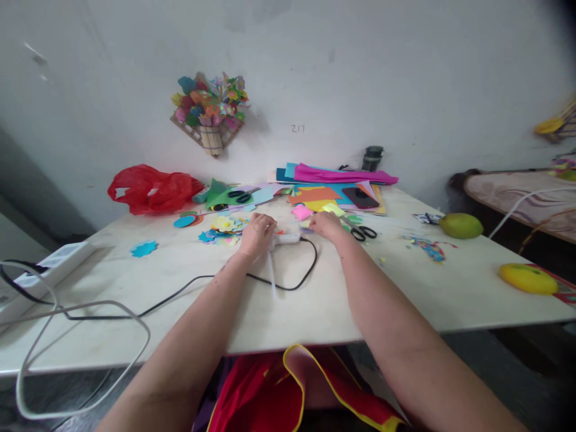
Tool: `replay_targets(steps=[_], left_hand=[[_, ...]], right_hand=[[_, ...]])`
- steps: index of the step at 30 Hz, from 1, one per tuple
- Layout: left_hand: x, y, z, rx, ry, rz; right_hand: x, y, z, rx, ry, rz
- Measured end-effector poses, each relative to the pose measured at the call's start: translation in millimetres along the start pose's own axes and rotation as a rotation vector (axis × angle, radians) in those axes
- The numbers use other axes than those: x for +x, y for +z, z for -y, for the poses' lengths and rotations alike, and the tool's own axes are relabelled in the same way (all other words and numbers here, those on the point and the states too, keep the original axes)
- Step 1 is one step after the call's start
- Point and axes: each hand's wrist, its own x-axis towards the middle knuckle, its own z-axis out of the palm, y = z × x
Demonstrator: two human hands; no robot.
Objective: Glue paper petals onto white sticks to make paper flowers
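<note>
In the head view, your left hand (pixel 258 234) curls partly closed at the white glue gun (pixel 288 239); whether it grips it, I cannot tell. The gun is on the table (pixel 324 318), with a translucent glue stick (pixel 272 276) pointing toward you. Right of the gun, your right hand (pixel 326 224) bends its fingers almost together; what they hold, if anything, is hidden. Left of the gun lie paper flowers (pixel 224 224); scissors (pixel 363 233) lie to its right. Steady the gun by its body, and keep fingertips off the nozzle, which may be hot. Leave slack in the black cord (pixel 288 290) looping on its near side, lest your left forearm drag it.
</note>
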Motion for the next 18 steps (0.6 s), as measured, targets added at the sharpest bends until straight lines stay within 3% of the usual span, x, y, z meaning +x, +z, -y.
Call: replay_targets(steps=[11, 18], left_hand=[[0.7, 0.1, -0.6, 0.017, -0.006, 0.032], [0.8, -0.7, -2.6, 0.038, -0.021, 0.037]], right_hand=[[-3.5, 0.9, -7.0, 0.13, 0.007, -0.022], [-1.7, 3.5, -0.1, 0.058, 0.027, -0.046]])
